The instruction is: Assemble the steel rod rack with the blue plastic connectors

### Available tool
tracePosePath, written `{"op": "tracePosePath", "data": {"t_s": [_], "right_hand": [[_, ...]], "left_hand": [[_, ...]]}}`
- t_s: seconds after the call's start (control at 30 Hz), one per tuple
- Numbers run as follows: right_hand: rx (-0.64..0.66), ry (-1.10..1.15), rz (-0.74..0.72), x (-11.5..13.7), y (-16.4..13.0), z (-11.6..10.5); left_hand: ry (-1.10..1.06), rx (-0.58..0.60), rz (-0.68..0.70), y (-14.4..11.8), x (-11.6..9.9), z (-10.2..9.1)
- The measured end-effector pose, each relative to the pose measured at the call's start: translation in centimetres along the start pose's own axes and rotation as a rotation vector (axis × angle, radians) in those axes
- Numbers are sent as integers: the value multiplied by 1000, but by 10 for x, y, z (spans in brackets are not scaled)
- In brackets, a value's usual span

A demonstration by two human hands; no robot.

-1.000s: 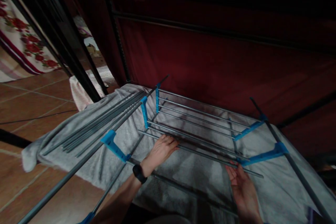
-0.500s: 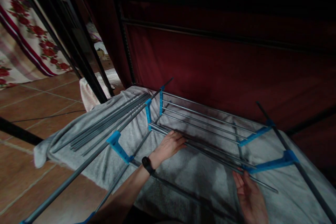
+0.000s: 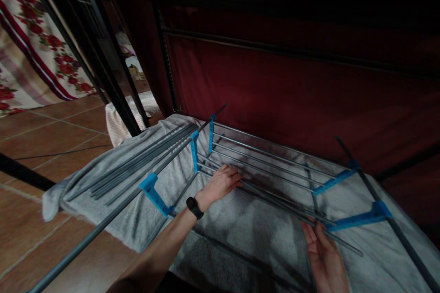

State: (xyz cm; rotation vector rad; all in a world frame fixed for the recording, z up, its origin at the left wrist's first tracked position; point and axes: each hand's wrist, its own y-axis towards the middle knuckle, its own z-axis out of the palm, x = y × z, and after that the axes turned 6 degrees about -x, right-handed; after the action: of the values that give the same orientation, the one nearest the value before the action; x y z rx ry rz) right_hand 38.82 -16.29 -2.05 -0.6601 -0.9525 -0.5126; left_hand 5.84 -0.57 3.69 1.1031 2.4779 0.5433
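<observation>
A rack of thin grey metal rods and blue plastic brackets lies on the blanket, with my hands inside its frame. My left hand (image 3: 225, 181) curls its fingers round a loose metal rod (image 3: 343, 242) near the left blue bracket (image 3: 194, 151). My right hand (image 3: 325, 254) pinches the same rod between thumb and fingers toward its right end, beside the right blue bracket (image 3: 360, 218). That right end sticks out past the bracket, free. Whether the left end sits in its bracket I cannot tell. Several rods (image 3: 264, 161) span the rack's far section.
Several loose grey rods (image 3: 144, 162) lie bundled on the grey blanket (image 3: 275, 233) at the left. Black metal posts (image 3: 99, 59) stand beyond them. Dark red fabric (image 3: 292, 87) hangs behind the rack. Tiled floor (image 3: 41, 137) and a floral cloth (image 3: 44, 41) show at far left.
The left part of the held rod has shifted slightly away from me, showing a wider gap to the neighbouring rod. Both hands keep their hold, nearly in place.
</observation>
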Motion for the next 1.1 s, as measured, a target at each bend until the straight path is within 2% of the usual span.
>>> {"op": "tracePosePath", "data": {"t_s": [0.1, 0.27, 0.83, 1.1], "right_hand": [[-30, 55, 67, 3, -1, 5], [-12, 72, 94, 7, -3, 9], [31, 56, 22, 9, 0, 9], [0, 60, -32, 18, -4, 17]], "left_hand": [[17, 1, 5, 1, 0, -3], [33, -7, 0, 0, -2, -7], [5, -34, -31, 0, -1, -10], [-14, -41, -37, 2, -3, -15]]}}
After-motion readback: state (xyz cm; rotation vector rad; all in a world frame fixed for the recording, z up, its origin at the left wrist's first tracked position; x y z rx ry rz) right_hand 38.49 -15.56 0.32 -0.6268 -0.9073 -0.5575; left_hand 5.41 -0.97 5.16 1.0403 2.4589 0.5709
